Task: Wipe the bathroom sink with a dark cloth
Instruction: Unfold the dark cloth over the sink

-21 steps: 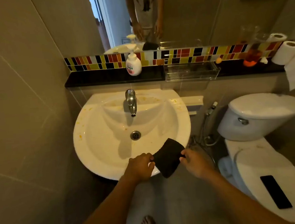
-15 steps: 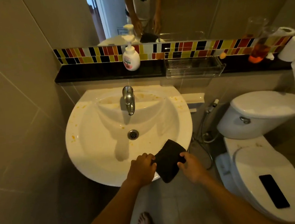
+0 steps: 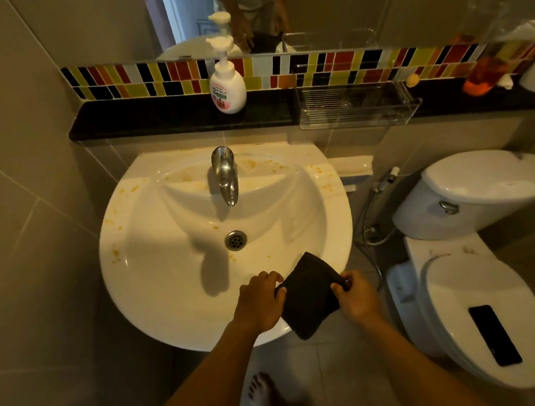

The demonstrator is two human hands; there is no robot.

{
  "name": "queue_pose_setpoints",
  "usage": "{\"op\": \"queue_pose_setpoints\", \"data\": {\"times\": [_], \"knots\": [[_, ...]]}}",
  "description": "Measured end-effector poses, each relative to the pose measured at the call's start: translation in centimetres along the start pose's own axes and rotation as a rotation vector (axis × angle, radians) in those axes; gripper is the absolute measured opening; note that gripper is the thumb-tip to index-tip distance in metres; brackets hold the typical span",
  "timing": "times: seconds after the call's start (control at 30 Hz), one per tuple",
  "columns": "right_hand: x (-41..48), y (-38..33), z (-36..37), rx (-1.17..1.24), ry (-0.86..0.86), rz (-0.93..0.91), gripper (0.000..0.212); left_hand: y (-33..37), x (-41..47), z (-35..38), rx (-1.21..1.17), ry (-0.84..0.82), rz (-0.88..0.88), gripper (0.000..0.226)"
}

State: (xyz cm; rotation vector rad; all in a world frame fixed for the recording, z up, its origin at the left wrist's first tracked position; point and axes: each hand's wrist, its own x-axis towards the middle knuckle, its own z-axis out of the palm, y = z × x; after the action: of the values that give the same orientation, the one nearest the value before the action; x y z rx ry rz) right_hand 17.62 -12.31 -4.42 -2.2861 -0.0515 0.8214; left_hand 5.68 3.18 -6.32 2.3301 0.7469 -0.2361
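A white round sink [image 3: 158, 291] fills the middle, with yellow-orange specks on its rim and back ledge. A chrome tap [image 3: 224, 174] hangs over the bowl above the drain [image 3: 235, 240]. A folded dark cloth [image 3: 308, 295] is held over the sink's front right rim. My left hand [image 3: 258, 303] pinches its left edge. My right hand [image 3: 356, 295] pinches its upper right corner. The cloth hangs slanted between both hands, its lower tip past the rim.
A black shelf [image 3: 163, 118] behind the sink carries a white soap pump bottle [image 3: 227, 84], a clear plastic tray [image 3: 357, 106] and an orange bottle [image 3: 482, 77]. A toilet [image 3: 459, 300] stands close on the right with a dark phone [image 3: 494, 335] on its lid. Tiled wall on the left.
The view has tilted down and closer to the sink. Both hands keep the cloth at the front right rim; their grip looks the same.
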Motion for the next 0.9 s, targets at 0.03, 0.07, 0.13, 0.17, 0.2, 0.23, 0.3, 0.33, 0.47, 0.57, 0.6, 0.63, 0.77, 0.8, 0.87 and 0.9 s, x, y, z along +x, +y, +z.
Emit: {"op": "queue_pose_setpoints", "data": {"times": [0.03,0.07,0.13,0.17,0.2,0.23,0.3,0.33,0.47,0.57,0.6,0.63,0.77,0.8,0.87,0.9], "knots": [[0.0,0.0,-0.1,0.005,0.009,-0.003,0.02,0.1,0.0,0.0,-0.003,-0.001,0.003,0.031],[0.0,0.0,-0.2,0.005,0.015,-0.016,0.016,0.2,0.0,-0.1,-0.006,0.002,0.007,0.031],[-0.1,-0.2,-0.4,0.011,0.011,-0.047,0.013,0.4,0.0,-0.3,-0.014,0.01,0.014,0.031],[-0.3,-0.3,-0.4,0.022,0.003,-0.062,0.012,0.5,-0.1,-0.5,-0.015,0.014,0.019,0.031],[-0.4,-0.3,-0.5,0.033,-0.009,-0.08,0.011,0.7,-0.1,-0.7,-0.013,0.021,0.028,0.031],[-0.7,-0.4,-0.6,0.041,-0.027,-0.102,0.01,0.9,-0.3,-1.0,-0.011,0.028,0.036,0.031],[-1.2,-0.8,-0.7,0.042,-0.077,-0.158,0.008,1.3,-0.6,-1.5,0.0,0.043,0.053,0.033],[-1.5,-1.0,-0.8,0.05,-0.1,-0.189,0.008,1.4,-0.8,-1.8,0.009,0.052,0.065,0.033],[-3.0,-2.8,-1.8,0.069,-0.159,-0.296,0.009,2.2,-1.8,-3.0,0.028,0.079,0.105,0.034],[-4.5,-4.5,-2.9,0.068,-0.218,-0.365,0.01,3.1,-2.7,-4.6,0.004,0.107,0.131,0.035],[-5.0,-5.1,-3.3,0.05,-0.239,-0.392,0.01,3.5,-3.0,-5.1,-0.008,0.121,0.139,0.036],[-5.5,-5.6,-3.7,0.035,-0.255,-0.411,0.011,3.8,-3.2,-5.6,-0.024,0.131,0.145,0.037],[-7.4,-7.9,-5.3,-0.002,-0.29,-0.468,0.013,5.9,-4.3,-7.6,-0.147,0.16,0.161,0.044],[-7.8,-8.6,-5.6,-0.002,-0.297,-0.497,0.018,6.5,-4.5,-8.0,-0.185,0.152,0.168,0.046],[-8.7,-9.7,-6.6,0.055,-0.291,-0.571,0.028,7.6,-5.2,-8.9,-0.246,0.134,0.196,0.045],[-9.2,-10.3,-7.2,0.092,-0.286,-0.6,0.029,8.1,-5.6,-9.3,-0.267,0.133,0.208,0.042]]}}
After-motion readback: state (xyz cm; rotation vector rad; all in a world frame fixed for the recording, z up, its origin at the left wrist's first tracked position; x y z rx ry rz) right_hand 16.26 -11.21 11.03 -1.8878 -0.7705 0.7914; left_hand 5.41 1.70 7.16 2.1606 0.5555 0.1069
